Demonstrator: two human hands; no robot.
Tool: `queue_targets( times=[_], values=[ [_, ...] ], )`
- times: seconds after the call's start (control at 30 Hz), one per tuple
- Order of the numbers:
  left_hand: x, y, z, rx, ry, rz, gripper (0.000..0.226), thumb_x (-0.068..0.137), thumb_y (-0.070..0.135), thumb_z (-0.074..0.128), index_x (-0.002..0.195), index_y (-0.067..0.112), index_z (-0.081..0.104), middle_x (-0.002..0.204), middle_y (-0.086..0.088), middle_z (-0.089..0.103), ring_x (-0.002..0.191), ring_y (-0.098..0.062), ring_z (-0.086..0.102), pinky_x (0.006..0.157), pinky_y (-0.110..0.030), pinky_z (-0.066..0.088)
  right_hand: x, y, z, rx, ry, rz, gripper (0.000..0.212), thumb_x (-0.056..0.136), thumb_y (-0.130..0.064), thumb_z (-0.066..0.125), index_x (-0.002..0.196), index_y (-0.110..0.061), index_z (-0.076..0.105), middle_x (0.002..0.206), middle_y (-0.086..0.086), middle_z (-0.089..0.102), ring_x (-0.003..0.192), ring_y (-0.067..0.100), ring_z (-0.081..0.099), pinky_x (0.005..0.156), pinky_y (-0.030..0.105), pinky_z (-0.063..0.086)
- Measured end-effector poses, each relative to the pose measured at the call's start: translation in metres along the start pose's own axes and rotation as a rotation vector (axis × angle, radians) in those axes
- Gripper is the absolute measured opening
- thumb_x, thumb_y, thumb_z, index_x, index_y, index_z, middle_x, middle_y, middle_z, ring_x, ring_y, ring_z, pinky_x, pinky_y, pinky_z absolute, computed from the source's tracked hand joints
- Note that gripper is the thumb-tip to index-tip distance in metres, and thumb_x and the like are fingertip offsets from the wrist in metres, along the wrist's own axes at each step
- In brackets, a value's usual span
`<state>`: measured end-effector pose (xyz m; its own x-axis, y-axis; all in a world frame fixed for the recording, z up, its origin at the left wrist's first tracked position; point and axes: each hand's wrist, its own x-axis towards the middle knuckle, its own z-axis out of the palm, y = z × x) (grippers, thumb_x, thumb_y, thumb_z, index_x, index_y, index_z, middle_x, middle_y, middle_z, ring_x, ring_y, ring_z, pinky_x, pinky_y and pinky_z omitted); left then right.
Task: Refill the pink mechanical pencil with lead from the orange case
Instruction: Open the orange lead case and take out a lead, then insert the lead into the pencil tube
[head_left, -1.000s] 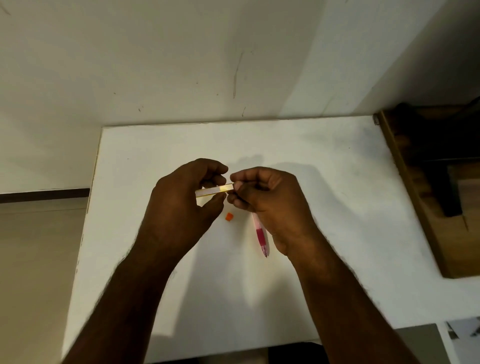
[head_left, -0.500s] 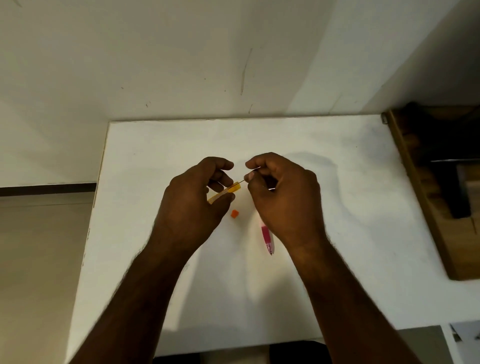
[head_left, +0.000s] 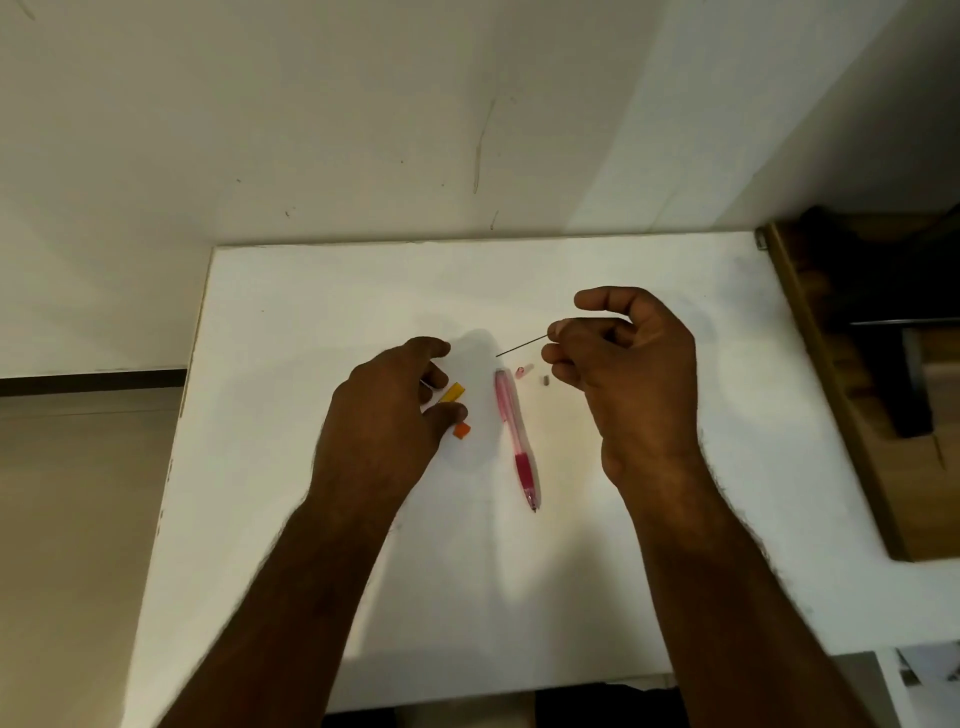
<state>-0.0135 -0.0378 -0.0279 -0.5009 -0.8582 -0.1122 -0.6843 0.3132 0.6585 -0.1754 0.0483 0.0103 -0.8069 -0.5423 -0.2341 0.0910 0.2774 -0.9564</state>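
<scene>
The pink mechanical pencil (head_left: 514, 436) lies on the white table (head_left: 311, 291), tip toward me, between my hands. My left hand (head_left: 387, 415) holds the orange lead case (head_left: 451, 393), whose open end pokes out past my fingers. Its small orange cap (head_left: 461, 431) lies on the table just below. My right hand (head_left: 623, 364) is raised to the right of the pencil, pinching a thin dark lead (head_left: 521, 346) that points left. A small pink pencil cap (head_left: 521, 371) and a tiny grey eraser piece (head_left: 545, 381) rest near the pencil's top end.
A wooden box (head_left: 852, 415) with dark contents sits along the table's right edge. A white wall (head_left: 363, 130) rises right behind the table. The table's left edge drops off to the floor (head_left: 78, 519).
My right hand has drawn the lead fully out of the case and moved right, uncovering the pencil. My left hand has lowered with the case.
</scene>
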Motion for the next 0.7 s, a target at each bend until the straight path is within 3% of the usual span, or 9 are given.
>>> queue_targets(
  times=[0.17,0.3,0.5,0.7],
  values=[
    [-0.006,0.012,-0.002,0.007,0.08,0.006,0.021,0.08,0.051,0.073,0.084,0.031,0.067,0.072,0.014,0.066,0.063,-0.002,0.058,0.057,-0.018,0.039,0.003,0.0,0.0,0.091,0.017,0.01,0.019,0.087,-0.008,0.073,0.103,-0.018,0.069,0.079,0.002,0.077,0.069,0.016,0.077,0.064,0.025,0.059],
    [-0.015,0.027,0.011,0.176,0.044,-0.031,0.045,0.076,0.074,0.058,0.062,0.031,0.058,0.055,0.014,0.057,0.053,-0.003,0.055,0.05,-0.021,0.037,0.004,-0.001,0.0,0.115,0.011,-0.019,0.018,0.088,-0.01,0.073,0.103,-0.018,0.069,0.077,0.002,0.077,0.068,0.015,0.077,0.063,0.022,0.059],
    [-0.019,0.036,0.033,0.349,-0.101,-0.131,0.058,0.07,0.084,0.053,0.062,0.027,0.059,0.056,0.012,0.056,0.054,-0.004,0.053,0.054,-0.022,0.044,0.004,0.002,0.0,0.103,-0.001,-0.029,0.02,0.088,-0.011,0.076,0.104,-0.019,0.068,0.077,0.0,0.078,0.07,0.015,0.078,0.064,0.025,0.062],
    [-0.018,0.039,0.031,0.394,-0.166,-0.223,0.054,0.071,0.079,0.058,0.075,0.026,0.069,0.068,0.01,0.064,0.063,-0.011,0.061,0.058,-0.025,0.045,0.004,0.002,-0.005,0.108,0.002,-0.029,0.02,0.088,-0.011,0.076,0.106,-0.017,0.068,0.08,0.002,0.078,0.07,0.016,0.078,0.066,0.025,0.061]
  ],
)
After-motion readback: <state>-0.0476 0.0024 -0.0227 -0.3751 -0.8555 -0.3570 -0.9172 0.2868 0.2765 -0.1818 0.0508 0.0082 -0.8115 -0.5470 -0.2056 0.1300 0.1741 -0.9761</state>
